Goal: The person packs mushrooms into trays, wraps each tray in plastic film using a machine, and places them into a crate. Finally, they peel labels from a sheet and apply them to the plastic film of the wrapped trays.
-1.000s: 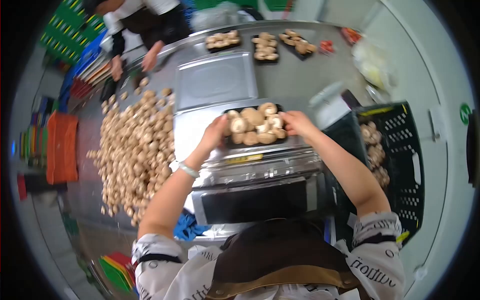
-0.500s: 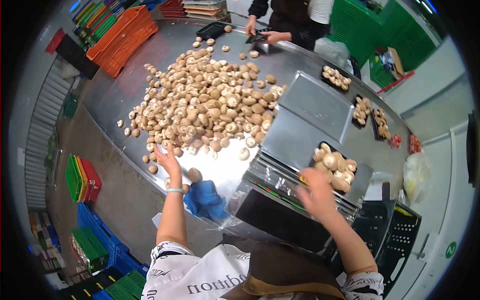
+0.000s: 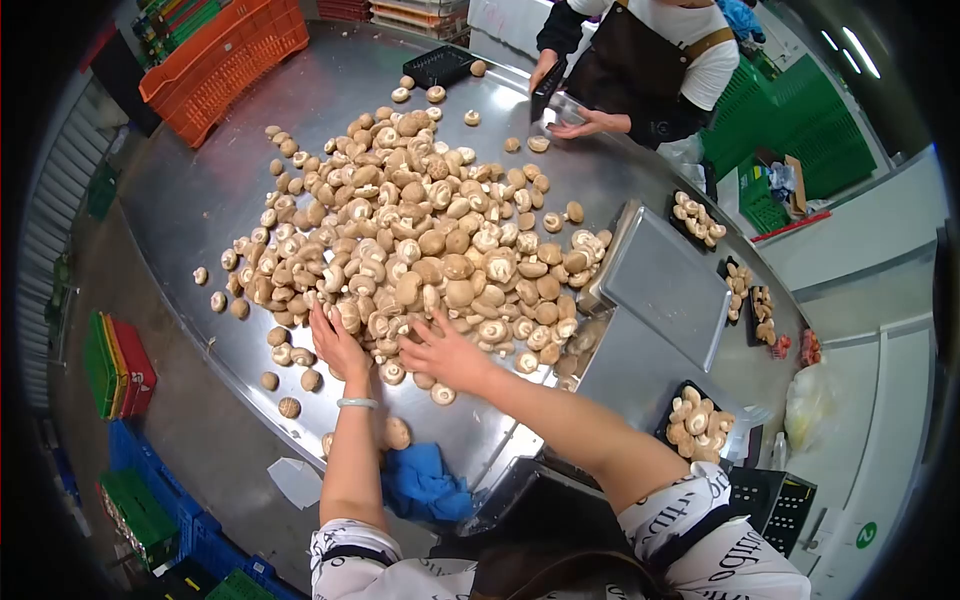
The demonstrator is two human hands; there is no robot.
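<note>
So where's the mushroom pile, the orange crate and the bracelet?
Mushroom pile (image 3: pixel 431 242), head view: middle of the heap.
Orange crate (image 3: pixel 228 70), head view: its side wall.
Bracelet (image 3: pixel 357 402), head view: middle of its band.

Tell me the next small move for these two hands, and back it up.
I'd probably curl the right hand around a few of the heaped mushrooms at the near edge. Its fingers are spread there and appear to grasp nothing, while the left hand lies at the same edge, so a light grasp seems within easy reach.
</note>
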